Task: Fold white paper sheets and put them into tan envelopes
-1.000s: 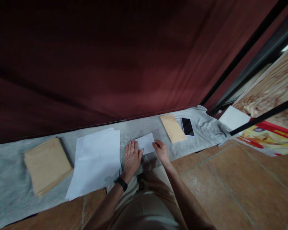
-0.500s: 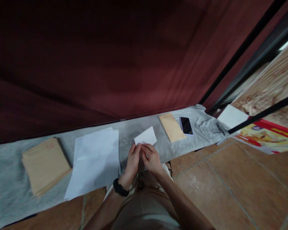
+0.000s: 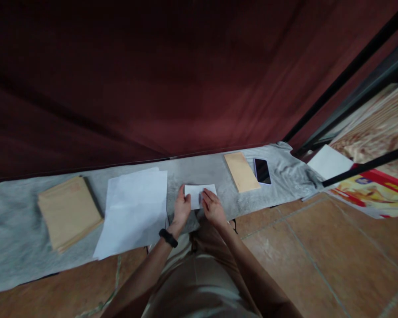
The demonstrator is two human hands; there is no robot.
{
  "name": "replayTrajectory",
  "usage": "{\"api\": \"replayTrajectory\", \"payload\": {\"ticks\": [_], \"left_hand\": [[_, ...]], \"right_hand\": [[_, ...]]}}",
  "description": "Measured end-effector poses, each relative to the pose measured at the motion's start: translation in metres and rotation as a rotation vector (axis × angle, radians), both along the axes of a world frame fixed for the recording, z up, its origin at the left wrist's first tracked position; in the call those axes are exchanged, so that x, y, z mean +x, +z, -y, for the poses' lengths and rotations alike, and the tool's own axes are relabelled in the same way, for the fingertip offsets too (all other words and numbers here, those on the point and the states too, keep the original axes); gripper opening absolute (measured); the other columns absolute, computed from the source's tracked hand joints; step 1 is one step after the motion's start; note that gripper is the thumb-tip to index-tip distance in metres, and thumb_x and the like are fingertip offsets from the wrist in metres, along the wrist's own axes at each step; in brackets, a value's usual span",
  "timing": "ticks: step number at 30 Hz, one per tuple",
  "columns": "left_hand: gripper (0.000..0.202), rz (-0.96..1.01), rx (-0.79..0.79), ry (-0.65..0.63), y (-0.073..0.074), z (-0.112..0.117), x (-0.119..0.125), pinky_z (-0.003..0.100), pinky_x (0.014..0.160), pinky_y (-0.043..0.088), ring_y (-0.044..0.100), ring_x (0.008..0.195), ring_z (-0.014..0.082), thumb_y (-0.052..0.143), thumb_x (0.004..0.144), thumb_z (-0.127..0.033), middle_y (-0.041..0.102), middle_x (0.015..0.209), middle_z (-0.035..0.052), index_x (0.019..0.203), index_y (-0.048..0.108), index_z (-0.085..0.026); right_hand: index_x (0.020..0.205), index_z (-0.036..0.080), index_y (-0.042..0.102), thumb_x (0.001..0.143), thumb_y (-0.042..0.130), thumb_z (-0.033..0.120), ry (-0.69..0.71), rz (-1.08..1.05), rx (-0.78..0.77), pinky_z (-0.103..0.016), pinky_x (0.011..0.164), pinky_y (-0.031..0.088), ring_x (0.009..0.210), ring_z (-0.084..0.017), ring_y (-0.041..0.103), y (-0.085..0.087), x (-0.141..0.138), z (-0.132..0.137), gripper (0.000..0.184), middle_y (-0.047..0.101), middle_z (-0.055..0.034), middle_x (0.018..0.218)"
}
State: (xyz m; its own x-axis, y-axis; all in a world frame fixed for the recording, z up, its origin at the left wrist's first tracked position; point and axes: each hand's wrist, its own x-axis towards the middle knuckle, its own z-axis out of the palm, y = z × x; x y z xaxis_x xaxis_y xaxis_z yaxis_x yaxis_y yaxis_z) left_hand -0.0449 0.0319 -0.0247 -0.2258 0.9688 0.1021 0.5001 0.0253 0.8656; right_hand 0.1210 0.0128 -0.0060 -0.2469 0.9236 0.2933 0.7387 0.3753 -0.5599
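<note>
A small folded white sheet of paper (image 3: 195, 194) lies on the grey cloth in front of me, its long side level. My left hand (image 3: 181, 209) grips its left end, thumb on the near side and fingers along the edge. At the right end, the bent fingers of my right hand (image 3: 214, 208) press on top of the paper; the thumb is mostly hidden. Left of my hands is a stack of large white sheets (image 3: 132, 207). To the right lies a single tan envelope (image 3: 241, 171).
A stack of brown envelopes (image 3: 69, 212) sits at the far left of the narrow cloth-covered table (image 3: 16, 234). Beyond the tan envelope lies a phone (image 3: 262, 171). A dark red curtain (image 3: 172, 88) hangs behind; black bars and a colourful printed box (image 3: 374, 192) stand at the right.
The folded paper has turned from slanted to level and lies lower. My hands have moved apart, from together at its near corner to its two ends. The view has shifted slightly.
</note>
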Motion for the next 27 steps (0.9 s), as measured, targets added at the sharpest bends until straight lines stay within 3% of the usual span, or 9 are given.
{"api": "replayTrajectory", "payload": {"ticks": [6, 10, 13, 16, 20, 27], "left_hand": [[0.057, -0.225, -0.092, 0.082, 0.026, 0.008, 0.005, 0.041, 0.098, 0.055, 0.069, 0.113, 0.0269, 0.045, 0.095, -0.022, 0.067, 0.134, 0.0164, 0.151, 0.043, -0.013], [0.053, -0.53, 0.032, 0.051, 0.037, 0.02, 0.018, 0.051, 0.118, 0.039, 0.045, 0.144, 0.0318, 0.039, 0.099, -0.023, 0.049, 0.155, 0.0183, 0.15, 0.046, -0.012], [0.056, -0.661, 0.072, -0.137, 0.034, 0.03, 0.03, 0.055, 0.125, 0.026, 0.027, 0.155, 0.0331, 0.038, 0.103, -0.031, 0.037, 0.163, 0.0197, 0.153, 0.042, -0.007], [0.059, -0.696, 0.061, -0.299, 0.028, 0.036, 0.037, 0.052, 0.126, 0.025, 0.027, 0.156, 0.0302, 0.034, 0.104, -0.036, 0.038, 0.163, 0.0203, 0.155, 0.039, -0.005], [0.064, -0.719, 0.051, -0.346, 0.026, 0.039, 0.031, 0.051, 0.127, 0.025, 0.025, 0.156, 0.0293, 0.035, 0.104, -0.04, 0.036, 0.163, 0.02, 0.157, 0.035, -0.004], [0.059, -0.769, 0.061, -0.336, 0.025, 0.045, 0.017, 0.048, 0.128, 0.022, 0.019, 0.158, 0.0267, 0.033, 0.104, -0.029, 0.03, 0.167, 0.0173, 0.158, 0.034, -0.006]], "right_hand": [[0.148, 0.014, 0.053, 0.105, 0.044, 0.027, -0.054, 0.215, 0.034, -0.049, 0.121, 0.034, 0.147, -0.028, 0.043, -0.005, -0.005, 0.003, 0.046, 0.048, -0.0149, 0.157], [0.152, 0.014, 0.048, 0.105, 0.043, 0.026, -0.068, 0.262, 0.047, -0.051, 0.122, 0.03, 0.15, -0.028, 0.038, -0.006, -0.008, 0.008, 0.049, 0.043, -0.0164, 0.16], [0.156, 0.014, 0.043, 0.104, 0.04, 0.021, -0.041, 0.293, 0.056, -0.052, 0.123, 0.027, 0.152, -0.029, 0.034, -0.007, -0.007, 0.01, 0.052, 0.041, -0.0162, 0.161], [0.159, 0.015, 0.037, 0.101, 0.042, 0.017, 0.018, 0.336, 0.048, -0.052, 0.125, 0.025, 0.153, -0.03, 0.031, -0.007, -0.005, 0.011, 0.058, 0.041, -0.0154, 0.162], [0.159, 0.017, 0.038, 0.101, 0.043, 0.017, 0.047, 0.344, 0.035, -0.054, 0.125, 0.024, 0.153, -0.03, 0.03, -0.005, -0.003, 0.011, 0.058, 0.04, -0.0134, 0.163], [0.157, 0.01, 0.038, 0.107, 0.032, 0.025, -0.03, 0.303, 0.045, -0.055, 0.123, 0.025, 0.151, -0.029, 0.035, -0.009, 0.003, 0.007, 0.053, 0.039, -0.0183, 0.162]]}}
